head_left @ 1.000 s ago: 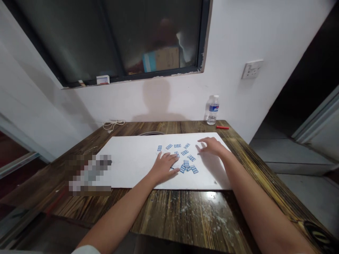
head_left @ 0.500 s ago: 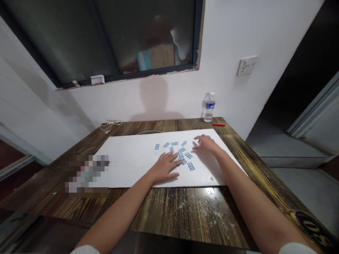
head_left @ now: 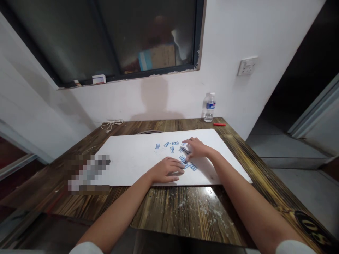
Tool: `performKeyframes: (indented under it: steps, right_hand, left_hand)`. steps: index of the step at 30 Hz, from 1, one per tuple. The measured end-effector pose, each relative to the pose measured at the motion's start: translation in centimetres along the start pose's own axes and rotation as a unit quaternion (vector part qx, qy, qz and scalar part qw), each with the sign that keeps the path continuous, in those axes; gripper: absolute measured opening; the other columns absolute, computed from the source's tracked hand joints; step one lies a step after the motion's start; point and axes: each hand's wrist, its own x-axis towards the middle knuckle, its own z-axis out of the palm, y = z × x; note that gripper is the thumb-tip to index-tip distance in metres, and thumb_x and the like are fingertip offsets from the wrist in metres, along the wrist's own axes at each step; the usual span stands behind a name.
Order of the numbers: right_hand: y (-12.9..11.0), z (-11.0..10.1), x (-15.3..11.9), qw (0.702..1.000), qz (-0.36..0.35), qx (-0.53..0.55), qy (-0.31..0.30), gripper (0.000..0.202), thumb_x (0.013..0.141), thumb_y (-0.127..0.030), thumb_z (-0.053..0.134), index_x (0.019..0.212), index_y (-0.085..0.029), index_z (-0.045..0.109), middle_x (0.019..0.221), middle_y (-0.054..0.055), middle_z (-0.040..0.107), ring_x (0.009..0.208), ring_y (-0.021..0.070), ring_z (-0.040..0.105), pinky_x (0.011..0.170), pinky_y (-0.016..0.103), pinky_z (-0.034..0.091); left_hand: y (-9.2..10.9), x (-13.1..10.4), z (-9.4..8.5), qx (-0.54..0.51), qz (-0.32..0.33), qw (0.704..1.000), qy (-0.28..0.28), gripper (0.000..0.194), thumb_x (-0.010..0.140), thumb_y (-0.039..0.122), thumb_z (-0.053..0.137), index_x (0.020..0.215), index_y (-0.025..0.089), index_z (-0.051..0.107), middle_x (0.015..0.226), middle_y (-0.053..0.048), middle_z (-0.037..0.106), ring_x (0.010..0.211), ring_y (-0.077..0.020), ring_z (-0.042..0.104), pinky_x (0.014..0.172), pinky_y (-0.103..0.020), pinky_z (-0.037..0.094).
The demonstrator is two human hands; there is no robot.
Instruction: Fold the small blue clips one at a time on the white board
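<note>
Several small blue-and-white striped pieces lie spread on a white board on the wooden table. My left hand rests palm down on the board with its fingers apart, the fingertips touching the edge of the nearest pieces. Over the right part of the group, my right hand has its fingers spread and bent, and covers some pieces partly. Neither hand is seen to grip a piece. One piece lies apart at the group's left end.
A water bottle stands at the table's back edge by the wall, with a red pen beside it. A white cord lies at the back left. A blurred patch covers the board's left end.
My right hand has moved left and down onto the right-hand pieces. My left hand has drawn back slightly toward me. Some pieces near both hands have shifted.
</note>
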Motion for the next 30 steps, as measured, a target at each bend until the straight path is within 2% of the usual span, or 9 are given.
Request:
performKeyframes:
  steps: [2,4,6,8,11,16,20,24,30]
  right_hand:
    - [-0.8,0.0,-0.1,0.999,-0.032,-0.009,-0.018,0.106,0.048,-0.053,0.087,0.141,-0.029,0.041,0.134,0.014,0.044,0.122,0.0358,0.040,0.099,0.048,0.038]
    - [-1.3,0.2,-0.1,0.999,-0.028,-0.025,-0.013,0.105,0.050,-0.051,0.087,0.141,-0.028,0.041,0.134,0.015,0.043,0.122,0.0365,0.040,0.099,0.049,0.037]
    - [-1.4,0.3,-0.1,0.999,-0.002,-0.035,0.005,0.098,0.054,-0.048,0.085,0.140,-0.025,0.044,0.133,0.016,0.044,0.122,0.0362,0.040,0.098,0.049,0.037]
    - [-1.0,0.4,0.0,0.999,0.020,-0.033,0.023,0.089,0.058,-0.046,0.084,0.137,-0.024,0.047,0.131,0.016,0.046,0.120,0.0350,0.041,0.096,0.047,0.038]
    - [-0.7,0.3,0.2,0.998,0.018,-0.021,0.049,0.068,0.063,-0.043,0.082,0.124,-0.025,0.057,0.123,0.013,0.052,0.115,0.0316,0.044,0.091,0.041,0.040]
    - [-1.4,0.8,0.4,0.999,-0.013,-0.019,0.041,0.035,0.066,-0.040,0.081,0.094,-0.025,0.067,0.109,0.007,0.059,0.107,0.0275,0.048,0.084,0.034,0.041]
    - [-1.5,1.6,0.6,0.998,0.014,-0.026,0.060,0.031,0.069,-0.045,0.079,0.089,-0.024,0.068,0.107,0.008,0.060,0.105,0.0277,0.049,0.082,0.034,0.040]
    - [-1.3,1.7,0.6,0.998,-0.001,-0.003,0.058,0.032,0.071,-0.050,0.076,0.088,-0.024,0.067,0.106,0.007,0.060,0.105,0.0262,0.049,0.084,0.034,0.040]
    - [-1.7,0.8,0.2,0.999,-0.019,-0.038,-0.002,0.061,0.051,-0.056,0.085,0.099,-0.026,0.064,0.114,0.009,0.055,0.111,0.0314,0.045,0.088,0.040,0.040]
  left_hand:
    - [-0.2,0.0,0.4,0.022,-0.011,0.999,0.039,0.031,0.090,0.038,0.056,0.116,0.024,0.065,0.123,-0.005,0.066,0.120,-0.0216,0.054,0.102,-0.038,0.035]
    - [-0.7,-0.2,0.8,0.060,-0.080,0.988,0.115,0.023,0.089,0.029,0.056,0.108,0.023,0.068,0.115,-0.005,0.069,0.112,-0.0213,0.058,0.098,-0.039,0.038]
    - [-1.5,-0.7,1.0,0.100,-0.175,0.958,0.202,0.019,0.086,0.017,0.055,0.097,0.021,0.071,0.105,-0.005,0.072,0.103,-0.0217,0.062,0.093,-0.041,0.041]
    - [-2.4,-1.3,1.0,0.120,-0.215,0.941,0.230,0.019,0.080,0.008,0.056,0.083,0.020,0.071,0.097,-0.004,0.074,0.095,-0.0219,0.064,0.088,-0.041,0.044]
    - [-3.4,-2.0,0.9,0.110,-0.175,0.962,0.176,0.020,0.077,0.006,0.057,0.076,0.020,0.071,0.091,-0.002,0.075,0.090,-0.0211,0.066,0.086,-0.041,0.047]
    - [-3.1,-1.8,1.0,0.052,-0.095,0.985,0.132,0.026,0.081,0.010,0.054,0.097,0.021,0.072,0.108,-0.005,0.072,0.105,-0.0198,0.064,0.094,-0.039,0.047]
    - [-2.2,-1.3,0.7,0.007,-0.040,0.995,0.089,0.029,0.087,0.017,0.052,0.110,0.022,0.069,0.116,-0.005,0.070,0.116,-0.0210,0.058,0.101,-0.040,0.043]
    - [-1.8,-1.2,0.3,0.000,-0.032,0.999,0.034,0.034,0.089,0.029,0.054,0.121,0.025,0.064,0.129,-0.005,0.062,0.126,-0.0235,0.050,0.105,-0.042,0.038]
    - [-2.0,-1.3,0.2,0.028,-0.078,0.996,0.041,0.033,0.091,0.038,0.053,0.119,0.026,0.065,0.129,-0.006,0.063,0.121,-0.0230,0.054,0.102,-0.040,0.037]
